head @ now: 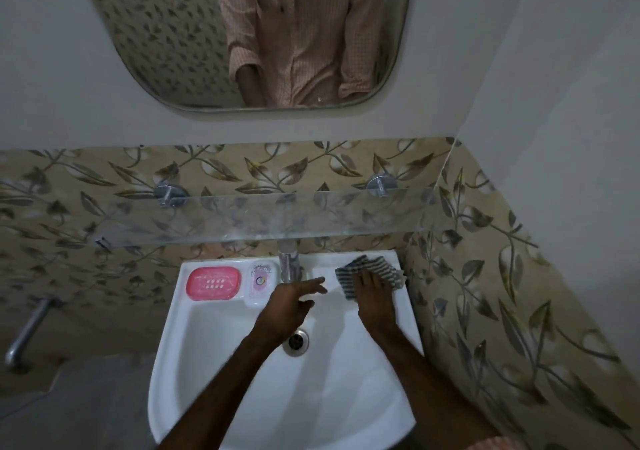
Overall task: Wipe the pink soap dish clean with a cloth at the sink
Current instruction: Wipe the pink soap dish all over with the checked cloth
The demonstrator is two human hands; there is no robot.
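Soap dish [213,283], pink, sits untouched on sink [194,345] ledge, far left. Right hand [372,288] flat on cloth [369,269], far right, gathering it; left hand [294,299] released, empty. Next: carry cloth across.

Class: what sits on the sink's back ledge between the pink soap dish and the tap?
A wrapped white soap bar, between the pink soap dish and tap, head view.

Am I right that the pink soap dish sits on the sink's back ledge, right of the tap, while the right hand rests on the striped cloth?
Not quite. The head view shows the pink soap dish on the sink ledge left of the tap, not right of it. The rest holds: the right hand rests on the striped cloth, at the ledge's right end.
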